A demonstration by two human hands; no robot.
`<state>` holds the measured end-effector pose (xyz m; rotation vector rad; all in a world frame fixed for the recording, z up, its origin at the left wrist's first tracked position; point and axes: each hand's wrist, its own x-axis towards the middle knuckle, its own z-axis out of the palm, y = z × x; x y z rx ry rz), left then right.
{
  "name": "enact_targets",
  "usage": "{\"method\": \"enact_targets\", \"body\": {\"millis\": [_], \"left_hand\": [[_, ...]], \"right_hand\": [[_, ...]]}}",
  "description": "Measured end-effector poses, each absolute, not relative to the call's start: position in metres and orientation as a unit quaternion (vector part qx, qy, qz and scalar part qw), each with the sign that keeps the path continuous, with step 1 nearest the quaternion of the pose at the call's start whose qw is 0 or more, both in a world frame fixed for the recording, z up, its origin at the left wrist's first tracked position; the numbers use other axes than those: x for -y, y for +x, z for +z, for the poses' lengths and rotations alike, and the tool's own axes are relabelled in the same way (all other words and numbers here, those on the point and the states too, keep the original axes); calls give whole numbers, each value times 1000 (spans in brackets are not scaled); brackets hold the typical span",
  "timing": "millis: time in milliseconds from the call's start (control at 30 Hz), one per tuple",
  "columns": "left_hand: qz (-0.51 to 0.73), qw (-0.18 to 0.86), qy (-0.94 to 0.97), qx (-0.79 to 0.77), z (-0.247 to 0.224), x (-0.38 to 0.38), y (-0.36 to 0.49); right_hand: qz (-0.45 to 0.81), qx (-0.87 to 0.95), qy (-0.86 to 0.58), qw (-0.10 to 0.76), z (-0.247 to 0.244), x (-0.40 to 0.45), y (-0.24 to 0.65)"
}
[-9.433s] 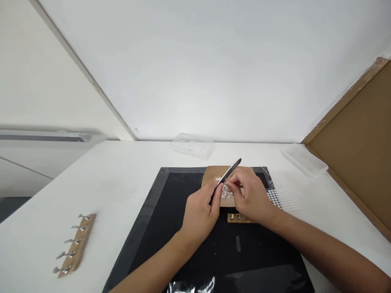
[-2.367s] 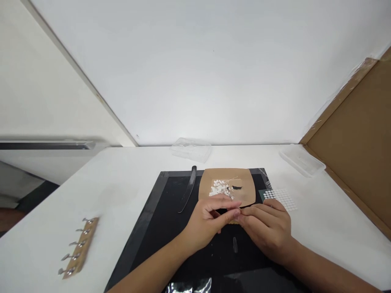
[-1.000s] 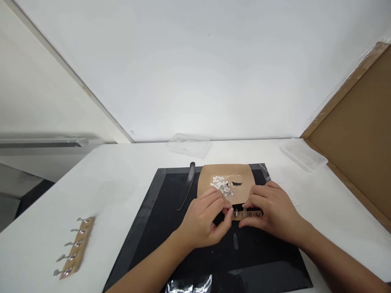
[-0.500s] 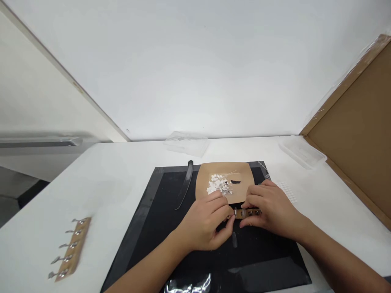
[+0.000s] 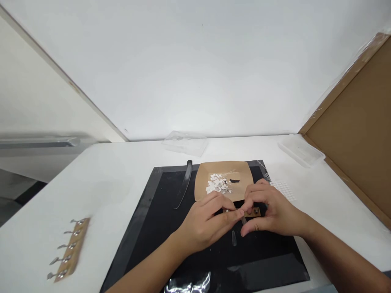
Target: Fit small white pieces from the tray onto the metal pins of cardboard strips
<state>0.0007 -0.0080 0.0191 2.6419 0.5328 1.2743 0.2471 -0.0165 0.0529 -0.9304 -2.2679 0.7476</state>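
Note:
My left hand [image 5: 209, 219] and my right hand [image 5: 271, 209] meet fingertip to fingertip over a small wooden strip [image 5: 255, 212] with metal fittings on a black mat. Between them shows a small clear nail tip [image 5: 244, 220]. My left fingers are closed at its upper end, partly hiding it. My right thumb reaches its lower end while the right index touches near the left fingertips. Another clear nail tip [image 5: 233, 238] lies loose on the mat just below. Behind my hands, a brown paper tray [image 5: 202, 171] holds white petal-like pieces [image 5: 217, 184] and a dark sliver [image 5: 234, 180].
The black mat [image 5: 152, 240] covers the table's middle. A curved dark-handled tool [image 5: 186, 179] rests on it. At left stands a second wooden strip [image 5: 75, 248] with several metal holders. Clear plastic lids [image 5: 185, 143], a shallow clear box [image 5: 302, 151] and a cardboard wall [image 5: 351, 122] surround the back and right.
My left fingers have moved right along the wooden strip. The right thumb has shifted down, and the clear nail tip now slants between both hands.

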Motion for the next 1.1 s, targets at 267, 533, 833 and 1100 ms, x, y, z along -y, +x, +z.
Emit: {"method": "enact_targets", "body": {"millis": [267,533,833,1100], "left_hand": [[427,117,871,-214,18,12,1],[413,243,830,-284,22,14,6],[438,441,708,-335,24,17,9],[436,557,614,-349,15,18,11]], "right_hand": [[311,838,-340,291,53,17,246],[251,825,-384,331,45,20,240],[264,792,-409,368,44,28,233],[168,779,-425,430,32,37,220]]}}
